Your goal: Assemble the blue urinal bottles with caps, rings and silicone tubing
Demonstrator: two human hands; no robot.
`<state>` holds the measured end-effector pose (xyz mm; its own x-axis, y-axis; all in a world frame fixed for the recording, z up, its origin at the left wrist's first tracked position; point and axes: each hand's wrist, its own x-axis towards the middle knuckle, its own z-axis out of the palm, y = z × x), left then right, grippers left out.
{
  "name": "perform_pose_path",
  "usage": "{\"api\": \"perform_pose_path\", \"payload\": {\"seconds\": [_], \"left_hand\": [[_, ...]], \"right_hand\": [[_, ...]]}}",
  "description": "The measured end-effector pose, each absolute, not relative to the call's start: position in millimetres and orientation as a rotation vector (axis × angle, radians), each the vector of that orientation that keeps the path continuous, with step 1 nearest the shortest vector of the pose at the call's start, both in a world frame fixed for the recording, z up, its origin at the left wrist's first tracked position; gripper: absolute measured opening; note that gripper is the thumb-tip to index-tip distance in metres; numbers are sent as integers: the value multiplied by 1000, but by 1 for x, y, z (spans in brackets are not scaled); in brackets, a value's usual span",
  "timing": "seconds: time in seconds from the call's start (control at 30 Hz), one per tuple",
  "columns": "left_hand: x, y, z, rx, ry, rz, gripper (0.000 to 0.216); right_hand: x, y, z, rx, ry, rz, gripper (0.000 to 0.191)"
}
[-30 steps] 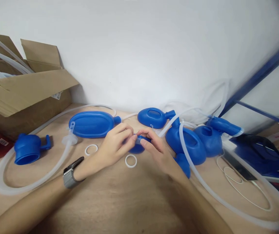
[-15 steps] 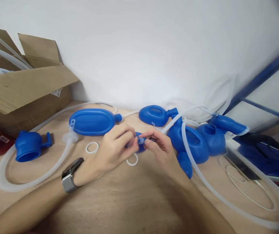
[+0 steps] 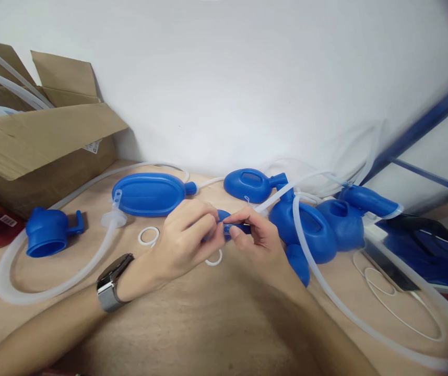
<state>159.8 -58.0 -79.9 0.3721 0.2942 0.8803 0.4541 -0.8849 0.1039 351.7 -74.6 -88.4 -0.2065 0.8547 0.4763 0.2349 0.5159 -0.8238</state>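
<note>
Both my hands meet over the middle of the wooden table (image 3: 208,324). My left hand (image 3: 187,243), with a grey watch (image 3: 110,282) on its wrist, pinches a small blue plastic part (image 3: 230,224) between thumb and fingers. My right hand (image 3: 253,237) pinches the same part from the other side. A white ring (image 3: 214,259) lies partly hidden under my hands. Another white ring (image 3: 148,235) lies to the left of them.
A flat blue bag (image 3: 149,194) with a clear tube (image 3: 51,282) lies behind my hands. Several blue bottle-shaped pieces (image 3: 310,230) with tubes crowd the right. A blue cap (image 3: 47,237) sits left, below an open cardboard box (image 3: 39,141). White wall behind.
My hands have shifted slightly and turned the small blue part between the fingertips; it now lies more level. The rest of the table is unchanged.
</note>
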Motion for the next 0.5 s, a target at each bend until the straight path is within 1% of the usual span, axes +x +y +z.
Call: {"api": "perform_pose_path", "payload": {"seconds": [0.33, 0.5], "left_hand": [[161, -49, -90, -2382, -601, -1462, 22], [159, -42, -92, -2406, -502, -1449, 22]], "right_hand": [[347, -76, -92, -974, -1638, 747, 5], [348, -80, -92, -996, -1639, 661, 4]]}}
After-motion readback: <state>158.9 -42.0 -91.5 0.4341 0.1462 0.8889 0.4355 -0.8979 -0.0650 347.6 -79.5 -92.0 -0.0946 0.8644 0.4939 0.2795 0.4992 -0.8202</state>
